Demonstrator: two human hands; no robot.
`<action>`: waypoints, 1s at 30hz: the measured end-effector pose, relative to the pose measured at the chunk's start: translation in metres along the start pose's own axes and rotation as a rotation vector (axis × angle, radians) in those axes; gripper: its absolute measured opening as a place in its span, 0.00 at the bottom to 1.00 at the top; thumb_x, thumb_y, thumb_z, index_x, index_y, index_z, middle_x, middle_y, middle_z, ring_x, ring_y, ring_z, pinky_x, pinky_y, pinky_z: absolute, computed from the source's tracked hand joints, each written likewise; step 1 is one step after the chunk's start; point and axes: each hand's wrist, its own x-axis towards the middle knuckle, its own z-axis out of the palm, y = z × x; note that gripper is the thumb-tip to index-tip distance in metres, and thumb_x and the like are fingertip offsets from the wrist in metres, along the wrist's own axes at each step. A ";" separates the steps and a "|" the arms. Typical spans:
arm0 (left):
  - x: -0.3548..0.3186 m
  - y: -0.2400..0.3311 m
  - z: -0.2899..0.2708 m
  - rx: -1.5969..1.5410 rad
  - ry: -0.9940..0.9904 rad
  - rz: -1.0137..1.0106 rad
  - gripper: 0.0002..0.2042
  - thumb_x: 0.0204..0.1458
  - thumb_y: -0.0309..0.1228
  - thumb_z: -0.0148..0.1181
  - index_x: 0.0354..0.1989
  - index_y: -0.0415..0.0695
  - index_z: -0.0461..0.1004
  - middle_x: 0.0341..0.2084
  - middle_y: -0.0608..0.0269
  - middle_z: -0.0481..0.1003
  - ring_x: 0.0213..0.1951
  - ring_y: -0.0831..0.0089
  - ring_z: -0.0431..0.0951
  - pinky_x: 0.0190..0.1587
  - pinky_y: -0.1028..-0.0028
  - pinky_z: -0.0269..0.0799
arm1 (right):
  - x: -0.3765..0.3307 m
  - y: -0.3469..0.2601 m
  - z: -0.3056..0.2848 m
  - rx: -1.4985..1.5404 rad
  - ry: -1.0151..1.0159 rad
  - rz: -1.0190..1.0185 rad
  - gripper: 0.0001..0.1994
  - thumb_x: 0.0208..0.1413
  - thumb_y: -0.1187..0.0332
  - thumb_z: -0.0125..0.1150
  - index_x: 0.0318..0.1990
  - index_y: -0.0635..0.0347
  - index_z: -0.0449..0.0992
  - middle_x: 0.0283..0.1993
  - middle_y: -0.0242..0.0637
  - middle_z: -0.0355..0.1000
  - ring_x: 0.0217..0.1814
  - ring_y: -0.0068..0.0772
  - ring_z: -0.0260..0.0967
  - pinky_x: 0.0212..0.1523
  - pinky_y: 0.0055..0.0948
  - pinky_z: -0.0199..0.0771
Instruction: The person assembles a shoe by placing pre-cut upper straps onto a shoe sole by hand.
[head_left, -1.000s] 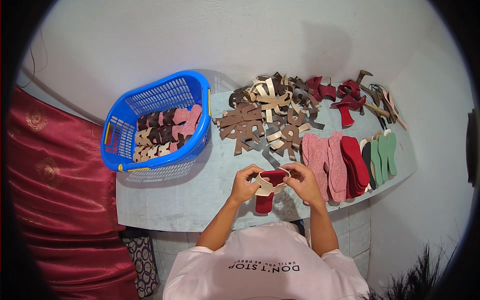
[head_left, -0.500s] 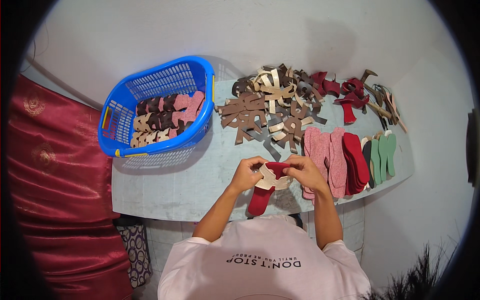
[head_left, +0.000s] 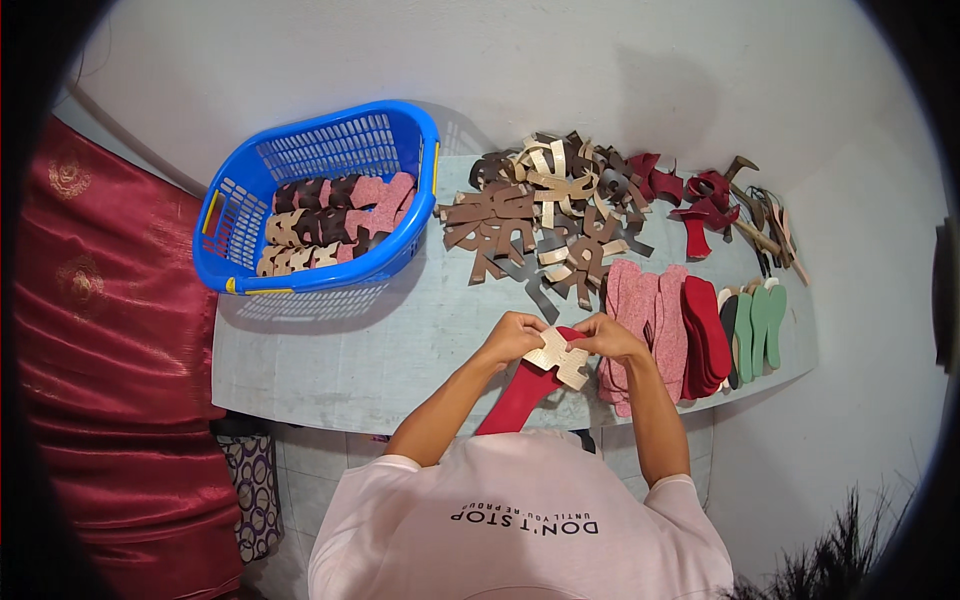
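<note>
Both hands are closed on one cream sandal strap (head_left: 556,352), which lies across a red sole (head_left: 517,394). My left hand (head_left: 513,336) pinches the strap's left side near the sole's far end. Opposite it, my right hand (head_left: 610,338) grips the strap's right side, with the thumb pressed on its upper face. The sole slants down to the lower left, and its near end reaches the shirt front. Fingertips under the strap and sole are hidden.
Sandals fill part of a blue basket (head_left: 431,165) at the left. A heap of brown and cream straps (head_left: 560,190) lies at the back, red straps (head_left: 697,238) to its right. Pink soles (head_left: 640,320), red soles (head_left: 705,335), green soles (head_left: 760,325) and a hammer (head_left: 755,238) occupy the right.
The strap, arched up over the sole before, now lies flatter with its upper face showing. The sole has turned so that its near end points further to the lower left.
</note>
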 end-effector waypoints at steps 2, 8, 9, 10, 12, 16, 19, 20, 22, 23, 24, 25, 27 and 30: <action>0.003 -0.011 0.002 -0.022 -0.003 -0.008 0.10 0.35 0.15 0.55 0.30 0.34 0.75 0.22 0.58 0.76 0.23 0.76 0.75 0.27 0.78 0.70 | 0.002 0.004 0.000 -0.033 -0.075 -0.031 0.08 0.43 0.70 0.66 0.31 0.64 0.80 0.21 0.23 0.69 0.22 0.13 0.58 0.22 0.18 0.58; 0.002 -0.007 0.006 0.040 -0.027 -0.016 0.07 0.34 0.16 0.57 0.24 0.37 0.71 0.18 0.61 0.73 0.21 0.78 0.72 0.22 0.79 0.66 | 0.003 0.016 -0.005 -0.080 -0.146 -0.094 0.09 0.42 0.73 0.65 0.33 0.66 0.79 0.21 0.23 0.69 0.22 0.12 0.58 0.22 0.19 0.59; 0.003 -0.006 0.005 0.063 -0.048 -0.020 0.07 0.33 0.16 0.58 0.23 0.38 0.70 0.17 0.63 0.73 0.20 0.79 0.71 0.21 0.79 0.64 | 0.004 0.015 -0.005 -0.083 -0.153 -0.096 0.09 0.42 0.73 0.65 0.33 0.66 0.79 0.21 0.23 0.69 0.22 0.12 0.58 0.22 0.19 0.59; 0.002 -0.005 0.004 0.061 -0.040 -0.019 0.07 0.33 0.16 0.58 0.23 0.38 0.70 0.17 0.63 0.73 0.20 0.79 0.71 0.21 0.79 0.64 | 0.004 0.015 -0.003 -0.053 -0.142 -0.081 0.09 0.42 0.73 0.65 0.33 0.66 0.79 0.22 0.23 0.69 0.23 0.12 0.58 0.23 0.19 0.59; -0.003 0.003 0.006 0.101 -0.032 -0.043 0.08 0.32 0.15 0.59 0.23 0.39 0.69 0.17 0.63 0.72 0.20 0.79 0.71 0.20 0.79 0.63 | 0.003 0.016 -0.003 -0.020 -0.134 -0.067 0.10 0.42 0.73 0.65 0.33 0.66 0.78 0.22 0.22 0.69 0.23 0.13 0.59 0.23 0.20 0.60; -0.001 -0.003 0.003 0.085 -0.028 -0.043 0.09 0.31 0.16 0.60 0.23 0.38 0.70 0.17 0.63 0.72 0.20 0.78 0.71 0.20 0.80 0.64 | 0.000 0.007 0.000 -0.015 -0.177 -0.155 0.11 0.41 0.76 0.64 0.36 0.66 0.77 0.27 0.25 0.72 0.28 0.14 0.63 0.30 0.19 0.64; -0.001 0.000 0.006 0.106 -0.052 -0.032 0.09 0.30 0.16 0.61 0.23 0.37 0.70 0.17 0.63 0.73 0.19 0.79 0.71 0.21 0.80 0.64 | 0.000 0.016 -0.002 0.072 -0.229 -0.192 0.13 0.42 0.79 0.63 0.39 0.67 0.76 0.31 0.27 0.73 0.31 0.15 0.65 0.34 0.19 0.66; -0.003 0.009 0.006 0.160 -0.070 -0.077 0.09 0.30 0.17 0.61 0.24 0.37 0.71 0.18 0.62 0.73 0.20 0.79 0.72 0.21 0.80 0.65 | 0.001 0.017 -0.003 0.122 -0.269 -0.197 0.13 0.42 0.80 0.62 0.40 0.67 0.75 0.33 0.28 0.73 0.33 0.16 0.65 0.36 0.19 0.66; -0.003 0.012 0.007 0.219 -0.084 -0.128 0.09 0.30 0.17 0.62 0.24 0.37 0.72 0.18 0.62 0.74 0.20 0.78 0.72 0.22 0.80 0.65 | -0.003 0.022 -0.004 0.131 -0.283 -0.212 0.13 0.42 0.80 0.61 0.39 0.67 0.74 0.33 0.28 0.73 0.33 0.15 0.65 0.35 0.20 0.66; -0.002 0.011 0.006 0.191 -0.113 -0.121 0.09 0.31 0.17 0.63 0.24 0.36 0.72 0.18 0.61 0.74 0.20 0.78 0.73 0.22 0.80 0.66 | -0.005 0.022 -0.004 0.132 -0.296 -0.225 0.12 0.42 0.80 0.61 0.39 0.67 0.74 0.33 0.27 0.73 0.33 0.15 0.65 0.35 0.20 0.66; -0.002 0.009 0.006 0.164 -0.142 -0.114 0.09 0.31 0.18 0.64 0.24 0.36 0.72 0.19 0.60 0.74 0.20 0.78 0.73 0.23 0.80 0.67 | -0.004 0.027 -0.004 0.138 -0.302 -0.232 0.12 0.42 0.80 0.61 0.39 0.67 0.74 0.33 0.27 0.73 0.33 0.15 0.65 0.35 0.20 0.66; -0.001 0.007 0.007 0.170 -0.136 -0.119 0.09 0.31 0.18 0.64 0.24 0.36 0.72 0.19 0.60 0.74 0.20 0.78 0.73 0.23 0.80 0.67 | -0.004 0.033 -0.003 0.143 -0.301 -0.225 0.12 0.42 0.79 0.60 0.38 0.67 0.74 0.32 0.27 0.72 0.32 0.15 0.65 0.35 0.20 0.66; 0.000 0.006 0.010 0.160 -0.142 -0.133 0.09 0.31 0.18 0.65 0.24 0.36 0.72 0.19 0.59 0.75 0.21 0.77 0.74 0.24 0.81 0.68 | -0.005 0.037 -0.003 0.157 -0.302 -0.223 0.11 0.42 0.79 0.60 0.37 0.66 0.75 0.32 0.27 0.72 0.32 0.15 0.65 0.34 0.20 0.66; 0.001 0.005 0.021 0.165 -0.095 -0.134 0.10 0.30 0.18 0.65 0.24 0.36 0.72 0.19 0.59 0.75 0.20 0.77 0.74 0.23 0.80 0.68 | -0.011 0.039 -0.002 0.136 -0.254 -0.234 0.10 0.42 0.79 0.59 0.36 0.66 0.75 0.30 0.27 0.72 0.31 0.15 0.65 0.33 0.19 0.65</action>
